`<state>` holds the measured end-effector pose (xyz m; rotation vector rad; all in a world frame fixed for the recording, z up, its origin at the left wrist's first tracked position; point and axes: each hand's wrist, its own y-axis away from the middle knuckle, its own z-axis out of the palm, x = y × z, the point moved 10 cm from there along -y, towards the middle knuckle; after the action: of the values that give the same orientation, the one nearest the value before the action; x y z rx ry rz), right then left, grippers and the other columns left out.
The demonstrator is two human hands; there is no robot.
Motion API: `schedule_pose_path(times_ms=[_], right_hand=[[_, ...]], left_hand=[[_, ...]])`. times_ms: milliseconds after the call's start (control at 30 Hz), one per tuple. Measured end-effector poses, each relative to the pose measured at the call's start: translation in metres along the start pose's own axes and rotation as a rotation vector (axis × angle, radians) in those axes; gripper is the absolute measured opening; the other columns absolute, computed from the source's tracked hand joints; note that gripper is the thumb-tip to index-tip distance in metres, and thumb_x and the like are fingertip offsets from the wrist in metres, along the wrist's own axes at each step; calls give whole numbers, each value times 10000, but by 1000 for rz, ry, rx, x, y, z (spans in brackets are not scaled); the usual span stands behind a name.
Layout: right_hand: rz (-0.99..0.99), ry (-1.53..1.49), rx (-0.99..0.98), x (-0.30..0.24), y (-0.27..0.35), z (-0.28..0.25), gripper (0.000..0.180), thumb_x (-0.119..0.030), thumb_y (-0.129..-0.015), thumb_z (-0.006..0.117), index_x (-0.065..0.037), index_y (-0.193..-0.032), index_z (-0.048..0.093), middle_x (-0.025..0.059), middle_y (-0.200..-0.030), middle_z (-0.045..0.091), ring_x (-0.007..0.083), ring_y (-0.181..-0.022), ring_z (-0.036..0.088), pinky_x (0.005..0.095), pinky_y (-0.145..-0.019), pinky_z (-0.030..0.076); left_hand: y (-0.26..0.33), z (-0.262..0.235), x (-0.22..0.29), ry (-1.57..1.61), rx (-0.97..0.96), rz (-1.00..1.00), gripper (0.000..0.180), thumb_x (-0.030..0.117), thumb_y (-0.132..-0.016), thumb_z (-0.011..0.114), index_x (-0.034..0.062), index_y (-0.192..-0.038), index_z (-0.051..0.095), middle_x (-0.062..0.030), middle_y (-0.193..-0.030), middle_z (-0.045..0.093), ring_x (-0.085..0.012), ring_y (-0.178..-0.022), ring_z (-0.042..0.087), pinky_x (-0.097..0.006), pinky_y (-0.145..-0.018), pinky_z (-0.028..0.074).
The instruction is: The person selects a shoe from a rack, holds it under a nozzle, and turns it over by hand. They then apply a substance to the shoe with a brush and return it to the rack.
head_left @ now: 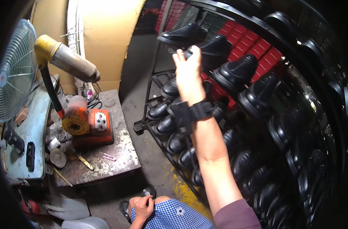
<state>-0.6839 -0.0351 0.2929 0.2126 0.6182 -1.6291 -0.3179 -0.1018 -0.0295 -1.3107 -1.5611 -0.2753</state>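
Observation:
My right hand reaches far out to the upper row of a shoe rack. Its fingers and thumb are around the toe of a black leather shoe, which still sits on the rack. Another black shoe stands just left of it, and a third black shoe to its right. My left hand rests low by my lap, against a blue checked apron. Its fingers are curled together; whatever they may hold is hidden. A black strap with a small box is around my right wrist.
At left, a worn worktable carries an orange machine base with a yellow-ended lamp arm, a brush and a pink clip. A fan stands beyond. The metal rack holds several rows of black shoes; red boxes are stacked behind.

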Motion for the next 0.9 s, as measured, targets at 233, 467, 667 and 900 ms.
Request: schedule_pose_path(times_ms=[233, 467, 667, 900], right_hand=[[147, 84, -127, 21, 115, -31, 348, -188, -831, 604, 28, -1094, 533, 109, -1035, 595, 246, -1015, 569, 391, -842, 512], [485, 70, -167, 15, 262, -102, 544, -174, -775, 604, 71, -1229, 430, 233, -1176, 522, 393, -1080, 525, 422, -807, 537], [869, -358, -9, 46, 323, -166, 564, -202, -761, 620, 72, -1220, 443, 247, -1201, 506, 440, -1099, 492, 482, -813, 526], [1013, -443, -23, 50, 359, -189, 626, -222, -731, 620, 104, -1226, 421, 288, -1216, 475, 452, -1086, 501, 488, -788, 523]], left_hand=[[10, -17, 26, -83, 32, 55, 51, 72, -700, 600, 56, -705, 648, -33, -542, 599, -198, -508, 565, -309, -537, 422], [15, -21, 36, -6, 18, 71, 54, 53, -717, 616, 18, -747, 644, -108, -624, 624, -227, -528, 586, -315, -523, 450], [13, -29, 41, -3, -1, 51, 53, 40, -712, 610, 6, -729, 647, -117, -626, 631, -229, -552, 608, -317, -544, 463], [22, -39, 32, 55, 38, -20, 100, 73, -771, 584, -3, -786, 647, -87, -649, 647, -184, -560, 613, -279, -575, 479]])
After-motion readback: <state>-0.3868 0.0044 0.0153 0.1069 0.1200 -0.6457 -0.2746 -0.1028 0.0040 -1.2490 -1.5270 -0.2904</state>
